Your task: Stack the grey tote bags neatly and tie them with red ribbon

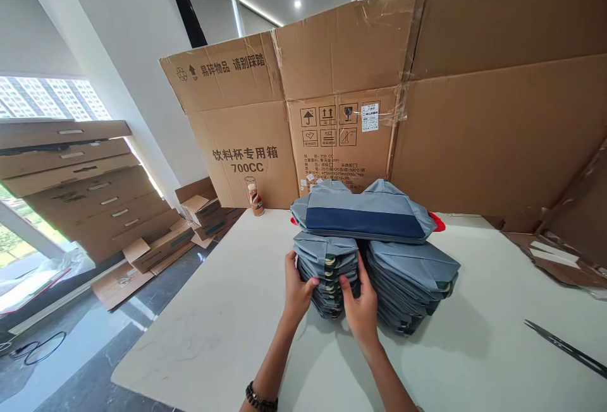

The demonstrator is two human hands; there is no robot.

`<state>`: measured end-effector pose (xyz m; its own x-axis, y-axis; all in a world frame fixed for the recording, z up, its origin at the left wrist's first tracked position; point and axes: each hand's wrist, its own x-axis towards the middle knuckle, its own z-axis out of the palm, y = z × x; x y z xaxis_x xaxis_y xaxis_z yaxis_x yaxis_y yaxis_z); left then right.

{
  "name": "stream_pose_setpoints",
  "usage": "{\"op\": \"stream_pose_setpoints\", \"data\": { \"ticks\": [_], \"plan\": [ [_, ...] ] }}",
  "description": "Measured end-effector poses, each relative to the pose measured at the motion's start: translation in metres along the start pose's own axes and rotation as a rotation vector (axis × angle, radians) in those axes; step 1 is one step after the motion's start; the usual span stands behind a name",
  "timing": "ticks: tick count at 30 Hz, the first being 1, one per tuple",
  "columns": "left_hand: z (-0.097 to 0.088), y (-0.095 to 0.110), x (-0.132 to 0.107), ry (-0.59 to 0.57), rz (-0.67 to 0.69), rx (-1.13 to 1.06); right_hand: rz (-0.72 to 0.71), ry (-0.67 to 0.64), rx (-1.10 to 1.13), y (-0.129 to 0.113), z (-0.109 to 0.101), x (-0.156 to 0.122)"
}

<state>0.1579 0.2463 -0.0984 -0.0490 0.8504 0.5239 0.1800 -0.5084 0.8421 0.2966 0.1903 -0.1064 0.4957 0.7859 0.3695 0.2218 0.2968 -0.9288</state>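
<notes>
Between my two hands stands a stack of folded grey-blue fabric pieces [327,248], with dark green edges and small pale tabs showing at its near side. My left hand [298,287] grips the stack's left side, thumb on the front edge. On its right side my right hand [359,301] presses with the thumb in front and fingers along the side. A second, similar fabric stack [411,273] sits just to the right. Behind, a bundle of grey-blue fabric with a navy band [365,222] lies across the back, red bits poking out at its ends.
All this rests on a white table [213,323]. Large cardboard panels [341,58] stand along its back and right. A small brown bottle [256,200] is at the back left, and black tweezers [566,347] lie at the right. Stacked boxes [90,191] stand beyond, on the left.
</notes>
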Motion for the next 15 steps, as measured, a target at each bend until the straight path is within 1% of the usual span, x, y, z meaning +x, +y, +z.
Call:
{"op": "stream_pose_setpoints", "data": {
  "ticks": [2, 4, 6, 7, 8, 9, 10, 12, 13, 14, 15],
  "plan": [
    [-0.002, 0.006, 0.002, 0.057, 0.012, -0.007, -0.126, 0.002, -0.047, -0.017, -0.007, -0.001],
    [-0.008, 0.019, 0.011, 0.186, 0.029, -0.041, -0.335, -0.047, -0.100, -0.039, -0.015, 0.005],
    [-0.018, 0.041, 0.030, 0.305, 0.069, -0.081, -0.532, -0.174, -0.154, -0.064, -0.021, 0.019],
    [-0.025, 0.054, 0.042, 0.308, 0.105, -0.095, -0.588, -0.253, -0.183, -0.075, -0.023, 0.029],
    [-0.033, 0.069, 0.054, 0.254, 0.150, -0.104, -0.606, -0.328, -0.212, -0.085, -0.025, 0.039],
    [-0.042, 0.084, 0.066, 0.135, 0.199, -0.097, -0.592, -0.399, -0.240, -0.094, -0.026, 0.049],
    [-0.051, 0.099, 0.077, -0.042, 0.246, -0.058, -0.561, -0.462, -0.260, -0.102, -0.027, 0.059],
    [-0.064, 0.124, 0.093, -0.421, 0.299, 0.092, -0.499, -0.571, -0.278, -0.112, -0.030, 0.072],
    [-0.067, 0.132, 0.097, -0.560, 0.308, 0.178, -0.480, -0.611, -0.280, -0.115, -0.031, 0.076],
    [-0.068, 0.138, 0.100, -0.652, 0.313, 0.259, -0.471, -0.643, -0.280, -0.116, -0.033, 0.078],
    [-0.067, 0.141, 0.101, -0.702, 0.319, 0.328, -0.472, -0.662, -0.277, -0.117, -0.034, 0.079]
  ]
}}
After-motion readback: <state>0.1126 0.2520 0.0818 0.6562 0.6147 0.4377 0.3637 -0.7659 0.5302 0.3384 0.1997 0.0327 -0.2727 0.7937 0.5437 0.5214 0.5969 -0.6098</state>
